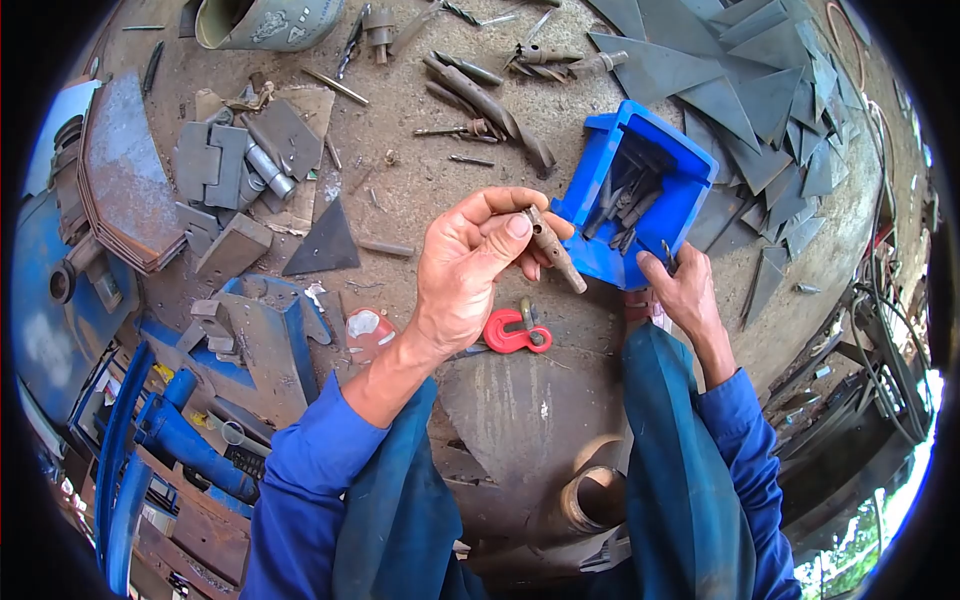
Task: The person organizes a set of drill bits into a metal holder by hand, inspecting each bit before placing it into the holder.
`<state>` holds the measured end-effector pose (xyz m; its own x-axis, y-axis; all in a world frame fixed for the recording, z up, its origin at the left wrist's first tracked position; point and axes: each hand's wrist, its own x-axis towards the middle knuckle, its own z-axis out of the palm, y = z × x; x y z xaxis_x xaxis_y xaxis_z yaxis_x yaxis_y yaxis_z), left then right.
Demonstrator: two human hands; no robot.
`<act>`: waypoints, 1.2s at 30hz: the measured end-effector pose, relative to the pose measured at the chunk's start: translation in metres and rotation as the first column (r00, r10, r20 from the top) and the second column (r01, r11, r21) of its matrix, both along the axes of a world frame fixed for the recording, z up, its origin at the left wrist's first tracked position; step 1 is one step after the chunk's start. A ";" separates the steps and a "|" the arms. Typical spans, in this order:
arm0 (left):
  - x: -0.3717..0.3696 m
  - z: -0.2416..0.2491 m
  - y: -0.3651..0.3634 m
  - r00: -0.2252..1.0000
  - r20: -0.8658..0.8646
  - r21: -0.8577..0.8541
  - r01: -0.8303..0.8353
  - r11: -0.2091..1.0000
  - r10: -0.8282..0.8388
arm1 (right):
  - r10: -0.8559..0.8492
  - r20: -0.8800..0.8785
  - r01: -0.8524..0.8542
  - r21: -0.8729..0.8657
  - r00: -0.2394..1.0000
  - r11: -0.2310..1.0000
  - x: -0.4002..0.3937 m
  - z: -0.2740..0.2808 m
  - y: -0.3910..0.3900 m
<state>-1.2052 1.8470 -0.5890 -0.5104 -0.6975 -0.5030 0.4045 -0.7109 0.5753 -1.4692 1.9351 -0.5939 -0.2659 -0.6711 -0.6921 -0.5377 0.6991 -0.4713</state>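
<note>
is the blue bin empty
No, the blue bin lies tipped on the ground with several dark metal bits inside it, while the left hand holds a rusty drill bit beside it.

Bare left hand (pixel 465 265), bare right hand (pixel 682 290), no gloves, no rings or watch visible. Bright blue long sleeves (pixel 305 480) on both arms, cuffs ending just short of wrists, fabric creased. Below sleeves, darker teal-blue work trousers (pixel 665 470) over both knees, cloth worn, dusty, faintly stained. Left cuff pushed slightly up forearm.
</note>
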 end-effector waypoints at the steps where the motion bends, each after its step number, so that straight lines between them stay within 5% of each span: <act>1: 0.000 0.000 0.000 1.000 -0.010 0.001 -0.008 1.000 0.008 | -0.013 0.021 0.013 0.014 1.000 1.000 0.000 0.001 -0.001; 18: 0.001 0.001 -0.001 1.000 -0.014 0.012 -0.025 1.000 0.025 | -0.047 0.055 0.047 -0.001 0.997 0.999 -0.001 -0.006 0.004; 27: 0.002 0.005 0.000 0.990 -0.128 0.026 -0.053 0.998 0.055 | 0.027 -0.021 -0.028 -0.053 0.999 0.998 -0.009 -0.014 0.011; 32: 0.000 0.014 -0.001 0.978 -0.199 -0.021 -0.070 0.997 0.064 | 0.037 -0.217 -0.065 -0.124 0.975 0.990 -0.028 0.005 0.008; 36: -0.003 0.022 0.000 0.978 -0.203 -0.032 -0.051 0.998 0.044 | -0.098 0.204 0.171 -0.377 0.974 0.910 -0.008 0.037 -0.009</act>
<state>-1.2082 1.8472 -0.5665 -0.5648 -0.7394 -0.3664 0.5480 -0.6681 0.5033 -1.4773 1.9263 -0.5568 -0.2701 -0.8631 -0.4267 -0.3342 0.4997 -0.7991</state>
